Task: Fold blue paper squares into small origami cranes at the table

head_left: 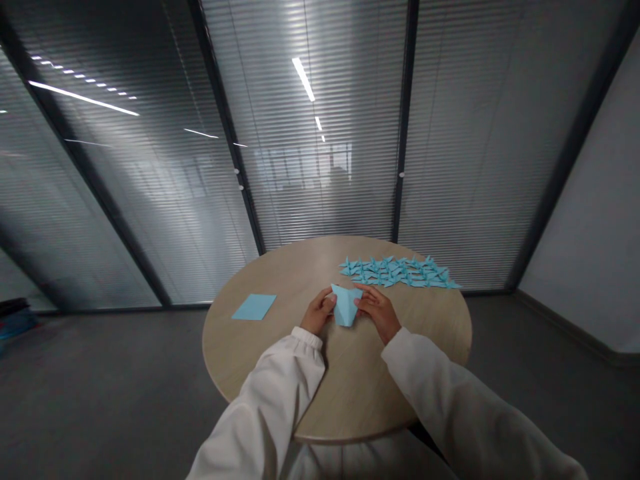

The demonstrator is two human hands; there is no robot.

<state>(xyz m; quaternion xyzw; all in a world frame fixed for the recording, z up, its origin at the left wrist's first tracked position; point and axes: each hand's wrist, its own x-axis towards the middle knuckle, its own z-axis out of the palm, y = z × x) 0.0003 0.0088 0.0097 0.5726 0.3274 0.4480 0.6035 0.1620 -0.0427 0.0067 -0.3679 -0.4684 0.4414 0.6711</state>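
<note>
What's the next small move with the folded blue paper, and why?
Probably crease it flat against the round wooden table: the left hand and right hand pinch the top corners of the folded blue paper, which looks puffed open rather than flattened.

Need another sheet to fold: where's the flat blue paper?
In the head view, the flat blue paper lies on the round wooden table, left of the left hand and the folded blue paper.
</note>
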